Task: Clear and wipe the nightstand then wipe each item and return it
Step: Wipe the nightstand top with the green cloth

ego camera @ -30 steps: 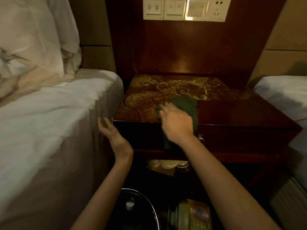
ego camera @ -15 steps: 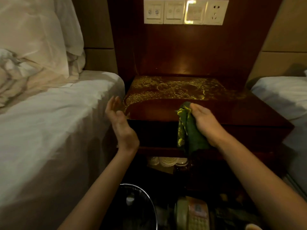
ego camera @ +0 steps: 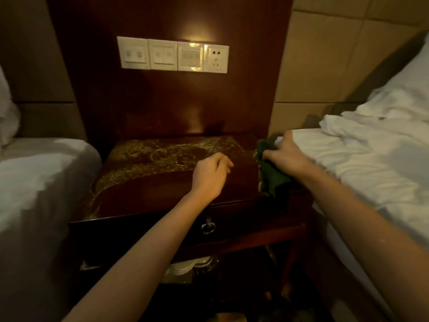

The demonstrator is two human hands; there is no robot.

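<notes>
Head view: wiping step judged in hand; nightstand (ego camera: 162, 189) top is cleared, glossy dark wood with wet gold-lit streaks over the back half. Bunched green cloth (ego camera: 270, 175) is gripped by right hand (ego camera: 286, 156), fingers curled on it, at the right edge. Left hand (ego camera: 210, 174) is held over the top, fingers loosely curled, holding nothing. Next move judged: streaked back half to be wiped.
</notes>
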